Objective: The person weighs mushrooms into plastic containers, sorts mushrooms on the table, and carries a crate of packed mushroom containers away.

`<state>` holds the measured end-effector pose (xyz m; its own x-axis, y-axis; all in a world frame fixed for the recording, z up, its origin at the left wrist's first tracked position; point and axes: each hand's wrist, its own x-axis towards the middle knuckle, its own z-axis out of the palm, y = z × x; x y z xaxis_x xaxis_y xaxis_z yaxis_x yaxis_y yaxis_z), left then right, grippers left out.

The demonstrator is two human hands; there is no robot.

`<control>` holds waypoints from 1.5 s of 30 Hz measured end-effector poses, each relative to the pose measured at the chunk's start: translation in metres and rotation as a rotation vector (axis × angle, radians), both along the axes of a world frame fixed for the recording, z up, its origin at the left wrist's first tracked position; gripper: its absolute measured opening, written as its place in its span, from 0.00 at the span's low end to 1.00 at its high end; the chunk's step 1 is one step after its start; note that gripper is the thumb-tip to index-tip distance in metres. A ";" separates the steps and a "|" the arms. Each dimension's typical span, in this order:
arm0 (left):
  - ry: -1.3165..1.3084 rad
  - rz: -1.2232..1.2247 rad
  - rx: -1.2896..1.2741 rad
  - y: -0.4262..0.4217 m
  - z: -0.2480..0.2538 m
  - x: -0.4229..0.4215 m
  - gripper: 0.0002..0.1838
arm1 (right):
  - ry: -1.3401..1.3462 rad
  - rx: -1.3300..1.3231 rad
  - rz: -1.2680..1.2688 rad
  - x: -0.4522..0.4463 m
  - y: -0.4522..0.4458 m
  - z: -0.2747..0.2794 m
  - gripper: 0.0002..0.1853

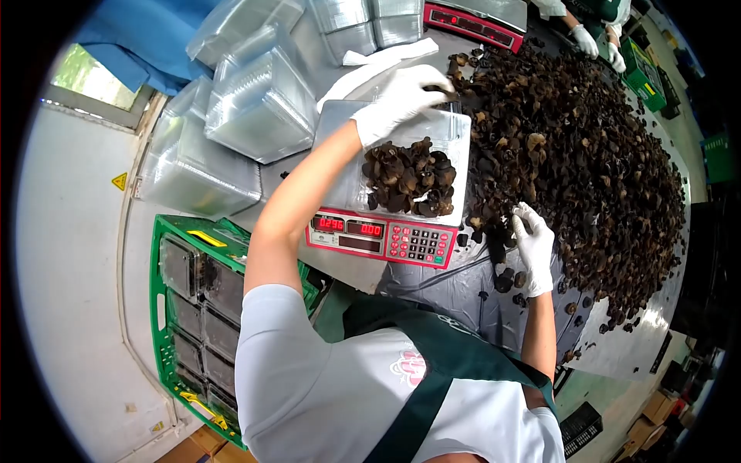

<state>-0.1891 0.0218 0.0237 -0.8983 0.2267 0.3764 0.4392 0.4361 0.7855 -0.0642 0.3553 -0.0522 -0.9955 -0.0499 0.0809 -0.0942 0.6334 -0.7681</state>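
Here, the left hand overhangs a scale bearing dark fungus.

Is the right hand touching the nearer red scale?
Apart: the head view shows dark pieces lying between the right hand and the nearer red scale.

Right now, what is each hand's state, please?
Left hand: curled over the scale; holding cannot be told.
Right hand: half-curled at the pile's edge; holding cannot be told.
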 end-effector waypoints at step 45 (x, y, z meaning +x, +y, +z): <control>-0.321 0.402 0.221 -0.073 -0.012 0.102 0.15 | 0.339 0.340 0.642 -0.016 -0.102 0.060 0.11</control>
